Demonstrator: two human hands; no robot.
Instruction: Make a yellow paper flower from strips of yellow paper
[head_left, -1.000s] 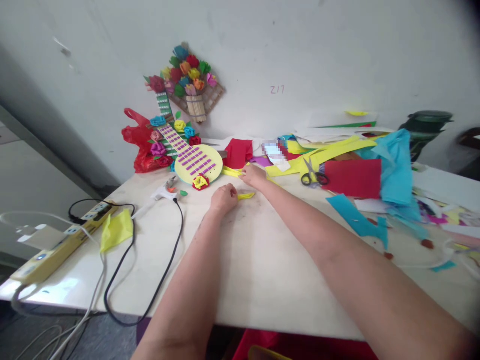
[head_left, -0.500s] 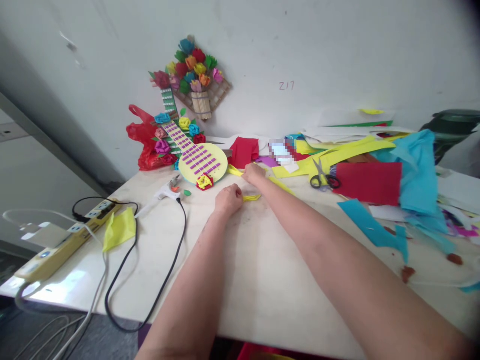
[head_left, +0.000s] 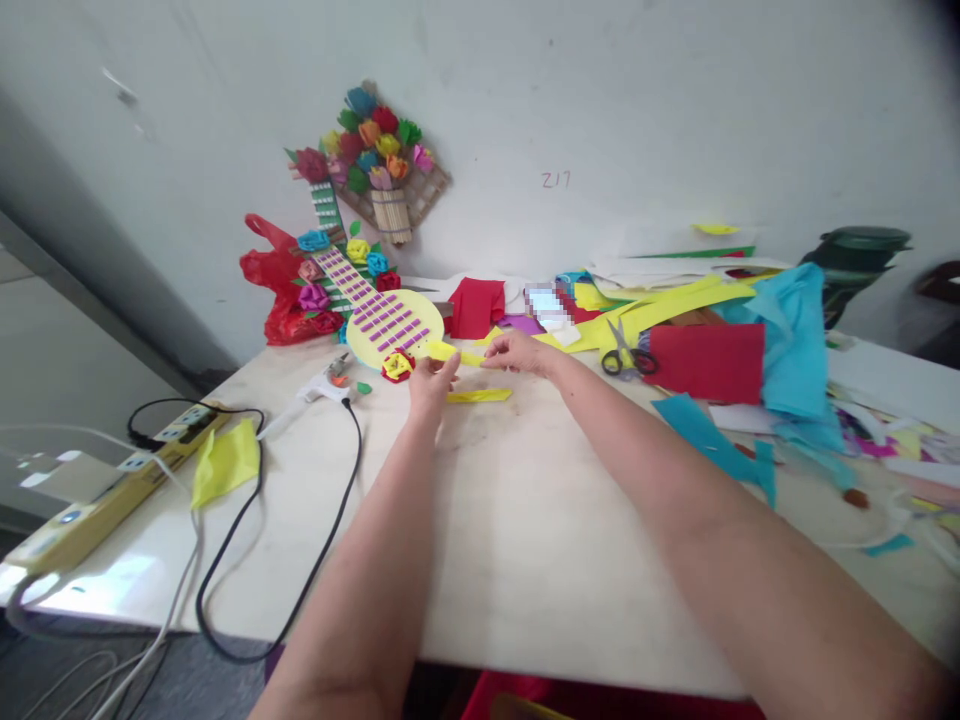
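Up off the table (head_left: pixel 525 520) came my hands. My left hand (head_left: pixel 430 376) and right hand (head_left: pixel 519 352) pinch one yellow strip (head_left: pixel 457 354). At 5 o'clock lies a second strip (head_left: pixel 480 396).

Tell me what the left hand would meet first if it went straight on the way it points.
The left hand, pinching the yellow strip, points forward. Next in line looks like the right edge of the paper guitar's round yellow body, though depth is unclear.

Counts on the craft table
Two narrow yellow paper strips (head_left: pixel 480 396), two red paper sheets (head_left: pixel 705 360), one pair of black-handled scissors (head_left: pixel 627 356), one white glue gun (head_left: pixel 315 388), one yellow power strip (head_left: pixel 112 490).
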